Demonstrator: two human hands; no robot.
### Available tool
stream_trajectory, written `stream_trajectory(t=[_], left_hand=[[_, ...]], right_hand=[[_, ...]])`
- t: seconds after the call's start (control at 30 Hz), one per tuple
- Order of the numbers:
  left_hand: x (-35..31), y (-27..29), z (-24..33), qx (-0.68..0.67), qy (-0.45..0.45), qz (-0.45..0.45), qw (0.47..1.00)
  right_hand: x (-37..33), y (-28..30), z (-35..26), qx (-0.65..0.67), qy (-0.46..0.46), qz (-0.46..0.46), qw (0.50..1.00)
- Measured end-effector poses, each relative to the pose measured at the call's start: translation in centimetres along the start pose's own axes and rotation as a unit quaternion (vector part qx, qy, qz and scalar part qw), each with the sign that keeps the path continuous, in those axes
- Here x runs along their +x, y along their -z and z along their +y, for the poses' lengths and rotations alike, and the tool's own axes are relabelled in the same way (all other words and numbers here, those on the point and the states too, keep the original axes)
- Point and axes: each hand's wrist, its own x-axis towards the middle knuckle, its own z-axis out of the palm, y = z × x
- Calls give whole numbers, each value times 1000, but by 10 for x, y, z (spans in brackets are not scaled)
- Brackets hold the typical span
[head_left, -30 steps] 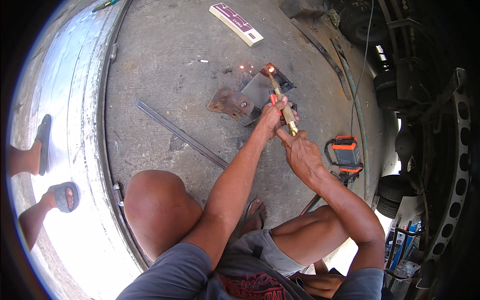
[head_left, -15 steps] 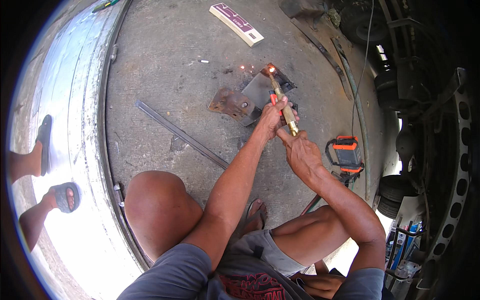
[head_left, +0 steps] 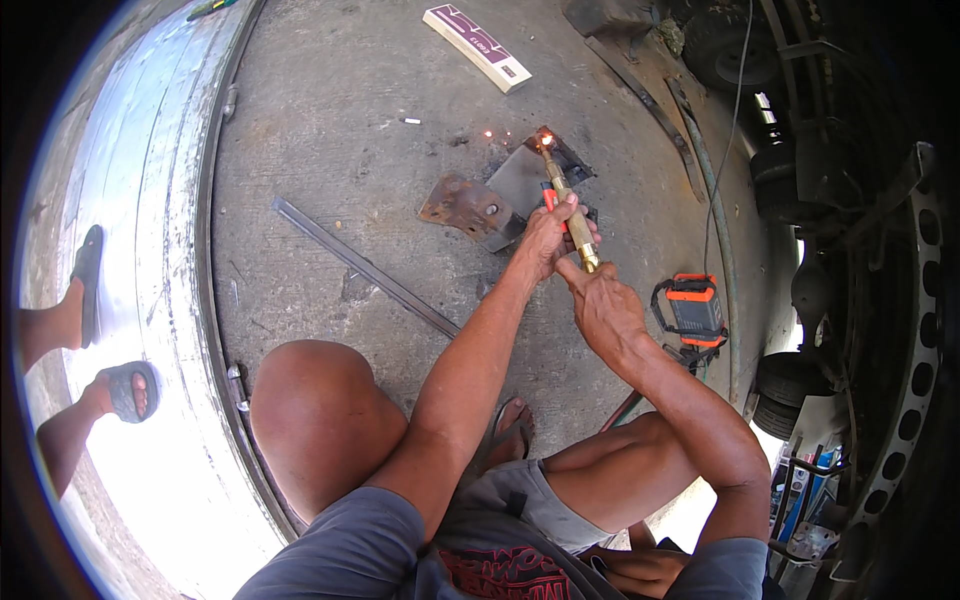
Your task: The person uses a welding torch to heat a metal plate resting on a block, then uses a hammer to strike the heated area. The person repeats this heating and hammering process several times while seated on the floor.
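The left hand (head_left: 548, 232) wraps its fingers tightly around the middle of a brass cutting torch (head_left: 566, 205), close to the red valve knob, while the right hand (head_left: 607, 305) closes on the torch's rear end, fingers curled and pressed together around it. The torch slants away from the person, its tip glowing against a dark steel plate (head_left: 528, 178) on the concrete floor (head_left: 330, 110), with a few sparks scattered just beside the flame. A rusty bracket (head_left: 465, 207) with holes lies touching the plate's near-left edge. A long flat steel bar (head_left: 365, 267) lies diagonally to the left (well apart from the hands). An orange and black box-shaped tool (head_left: 692, 306) sits on the ground to the right of the right hand, and a white and purple carton (head_left: 477, 46) lies farther off. At the left edge, another person's sandalled feet (head_left: 115, 388) stand on a bright metal sheet (head_left: 130, 200).
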Motion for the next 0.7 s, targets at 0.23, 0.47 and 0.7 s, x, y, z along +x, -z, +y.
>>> stream_trajectory(t=[0.23,0.47,0.7], left_hand=[[1,-1,0,-2,1,-3,1000],[3,-1,0,-10,4,-3,1000],[3,-3,1,2,3,-6,1000]], right_hand=[[1,-1,1,-5,0,5,1000],[2,-2,2,36,-16,-7,999],[2,-2,2,50,-24,-7,998]])
